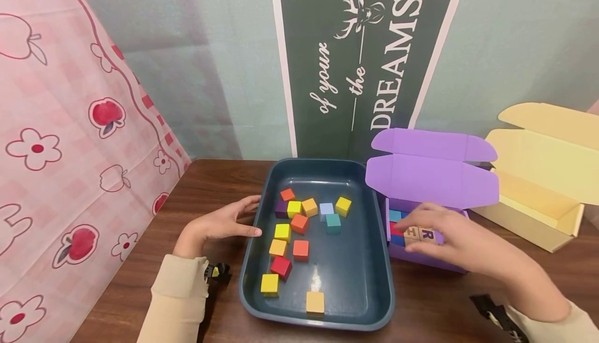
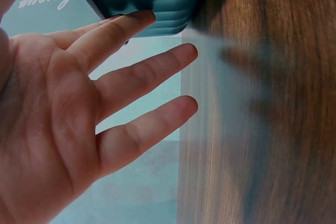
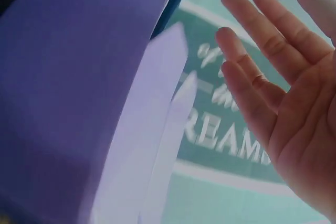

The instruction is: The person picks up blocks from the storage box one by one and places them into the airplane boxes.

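Note:
My left hand (image 1: 229,221), its fingers spread, is at the left rim of a dark blue tray (image 1: 386,301). In the left wrist view its palm is bare and a fingertip overlaps the tray's ribbed side. Several coloured cubes lie in the tray, among them a red cube (image 1: 281,268), a teal cube (image 1: 333,223) and a purple cube (image 1: 282,208). Over the open purple box (image 1: 430,179) my right hand (image 1: 449,236) hovers with nothing in its fingers, palm bare in the right wrist view. Beneath it sit a red block (image 1: 396,227), a blue block (image 1: 396,240) and wooden letter blocks (image 1: 427,234), partly hidden.
A pale yellow box (image 1: 529,218) with its lid up stands at the far right, beside the purple box. Everything rests on a dark wood table (image 1: 210,182). A printed cloth (image 1: 234,73) hangs behind, and a pink patterned cloth (image 1: 61,124) borders the left side.

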`<state>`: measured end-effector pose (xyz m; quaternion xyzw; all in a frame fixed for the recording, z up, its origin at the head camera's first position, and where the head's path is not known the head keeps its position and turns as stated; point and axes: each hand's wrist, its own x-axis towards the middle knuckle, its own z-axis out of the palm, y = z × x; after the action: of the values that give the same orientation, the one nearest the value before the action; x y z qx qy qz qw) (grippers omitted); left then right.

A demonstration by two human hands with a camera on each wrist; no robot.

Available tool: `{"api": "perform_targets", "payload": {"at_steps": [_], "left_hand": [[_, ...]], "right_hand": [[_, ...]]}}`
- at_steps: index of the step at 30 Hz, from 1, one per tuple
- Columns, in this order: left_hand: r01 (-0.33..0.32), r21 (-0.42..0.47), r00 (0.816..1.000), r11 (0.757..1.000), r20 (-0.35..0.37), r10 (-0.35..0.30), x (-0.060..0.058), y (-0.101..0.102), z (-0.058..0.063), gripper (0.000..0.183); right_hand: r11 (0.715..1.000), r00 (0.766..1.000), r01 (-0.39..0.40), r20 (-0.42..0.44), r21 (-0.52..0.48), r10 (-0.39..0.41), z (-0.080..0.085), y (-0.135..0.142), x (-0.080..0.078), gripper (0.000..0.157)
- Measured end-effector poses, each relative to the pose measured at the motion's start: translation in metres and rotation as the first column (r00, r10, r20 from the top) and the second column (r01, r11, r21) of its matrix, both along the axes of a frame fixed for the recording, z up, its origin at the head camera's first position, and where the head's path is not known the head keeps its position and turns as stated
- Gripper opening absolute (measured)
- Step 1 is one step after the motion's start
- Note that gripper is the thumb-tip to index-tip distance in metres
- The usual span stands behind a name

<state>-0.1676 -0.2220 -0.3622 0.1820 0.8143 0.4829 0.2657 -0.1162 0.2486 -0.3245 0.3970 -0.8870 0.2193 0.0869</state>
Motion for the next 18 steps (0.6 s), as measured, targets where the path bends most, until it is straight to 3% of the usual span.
{"api": "perform_targets", "payload": {"at_steps": [4, 8, 13, 18], "left_hand": [[-0.001, 0.006, 1.0, 1.0, 0.004, 0.001, -0.001, 0.0, 0.0, 0.09], [-0.003, 0.005, 1.0, 1.0, 0.001, 0.003, -0.001, 0.0, -0.001, 0.09], [0.0, 0.01, 1.0, 1.0, 0.0, 0.0, -0.001, 0.0, -0.001, 0.09], [-0.003, 0.0, 1.0, 1.0, 0.002, 0.003, -0.001, 0.0, -0.001, 0.09]], "right_hand": [[0.988, 0.988, -0.152, 0.032, 0.012, 0.151, 0.0, -0.031, 0.001, 0.03], [0.965, 0.962, -0.254, 0.122, 0.067, 0.244, -0.004, -0.061, 0.0, 0.03], [0.924, 0.898, -0.371, 0.291, 0.093, 0.331, -0.012, -0.095, 0.003, 0.035], [0.878, 0.831, -0.471, 0.378, 0.088, 0.409, -0.023, -0.118, 0.006, 0.038]]}}
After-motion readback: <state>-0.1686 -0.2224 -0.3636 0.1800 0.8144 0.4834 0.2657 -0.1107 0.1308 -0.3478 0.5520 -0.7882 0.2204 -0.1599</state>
